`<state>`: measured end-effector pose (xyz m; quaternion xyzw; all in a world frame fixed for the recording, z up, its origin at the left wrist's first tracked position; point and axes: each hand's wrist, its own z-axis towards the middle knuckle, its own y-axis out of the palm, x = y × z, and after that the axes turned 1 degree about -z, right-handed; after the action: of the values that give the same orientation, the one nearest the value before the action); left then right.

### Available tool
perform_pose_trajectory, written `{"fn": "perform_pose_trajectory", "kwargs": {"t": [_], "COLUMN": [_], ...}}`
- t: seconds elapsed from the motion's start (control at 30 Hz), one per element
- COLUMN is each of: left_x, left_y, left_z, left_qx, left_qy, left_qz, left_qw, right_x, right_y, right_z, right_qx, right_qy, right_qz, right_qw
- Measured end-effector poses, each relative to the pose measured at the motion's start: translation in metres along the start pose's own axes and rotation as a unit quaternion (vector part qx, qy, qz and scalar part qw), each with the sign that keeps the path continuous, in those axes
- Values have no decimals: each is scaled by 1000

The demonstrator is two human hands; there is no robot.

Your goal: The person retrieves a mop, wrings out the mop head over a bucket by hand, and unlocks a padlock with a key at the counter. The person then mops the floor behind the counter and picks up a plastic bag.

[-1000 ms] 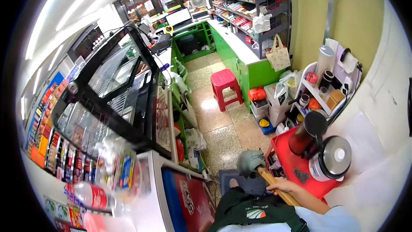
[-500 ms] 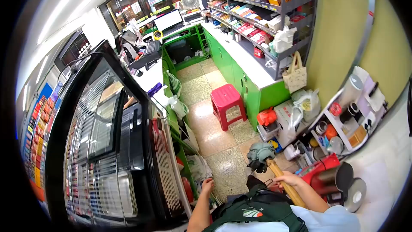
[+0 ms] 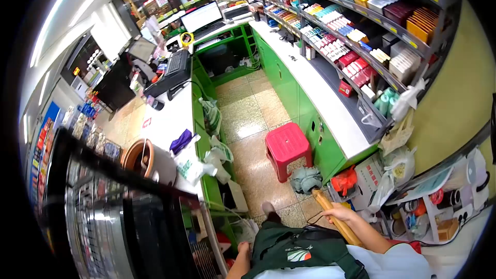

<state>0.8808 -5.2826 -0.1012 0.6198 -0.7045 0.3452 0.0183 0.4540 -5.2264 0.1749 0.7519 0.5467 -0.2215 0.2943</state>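
In the head view my right hand is wrapped round the wooden handle of a mop. The mop's grey cloth head is in front of me, beside the red plastic stool. A thin dark cord loop hangs near my grip. My left hand is low at my left side, fingers curled, with nothing visible in them. It is near the green counter's lower shelf and a pale plastic bag. A dark green apron covers my front.
A narrow tiled aisle runs between green counters. Left are a black display case, a brown pot and a keyboard. Right stand stocked cigarette shelves, hanging bags and an orange bag. A monitor stands at the back.
My view has moved forward along the aisle, past the display case. The mop head has come close to the stool, my right hand still on its handle. My left hand is lower in view.
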Motion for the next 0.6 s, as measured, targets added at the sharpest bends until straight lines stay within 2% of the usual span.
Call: {"fn": "perform_pose_trajectory", "kwargs": {"t": [0.1, 0.13, 0.17, 0.2, 0.23, 0.3, 0.33, 0.37, 0.4, 0.5, 0.6], "left_x": [129, 129, 156, 226, 260, 356, 388, 414, 441, 500, 558], "left_y": [23, 47, 61, 57, 65, 76, 85, 98, 105, 132, 146], "left_z": [21, 98, 145, 96, 117, 86, 99, 109, 125, 158, 132], "left_qx": [-30, -50, -119, -145, -185, -202, -255, -239, -260, -303, -311], "left_qy": [22, 65, 128, 18, 13, 76, 82, 115, 121, 138, 116], "left_qz": [55, 53, 102, -40, 17, 39, 7, 5, 68, 1, -46], "left_qw": [998, 995, 979, 988, 983, 976, 963, 964, 955, 943, 942], "right_x": [-35, -50, -65, -80, -95, -115, -126, -139, -158, -187, -207], "right_y": [13, 16, 21, 29, 35, 42, 46, 47, 52, 49, 28], "right_z": [47, 61, 74, 84, 91, 113, 119, 124, 127, 155, 199], "right_qx": [16, 23, 38, 61, 83, 98, 101, 109, 107, 115, 140], "right_qy": [0, -10, -7, 14, 31, 24, 23, 26, 14, -3, 12], "right_qz": [39, 41, 43, 61, 79, 67, 89, 97, 108, 122, 111], "right_qw": [999, 999, 998, 996, 993, 993, 991, 989, 988, 986, 984]}}
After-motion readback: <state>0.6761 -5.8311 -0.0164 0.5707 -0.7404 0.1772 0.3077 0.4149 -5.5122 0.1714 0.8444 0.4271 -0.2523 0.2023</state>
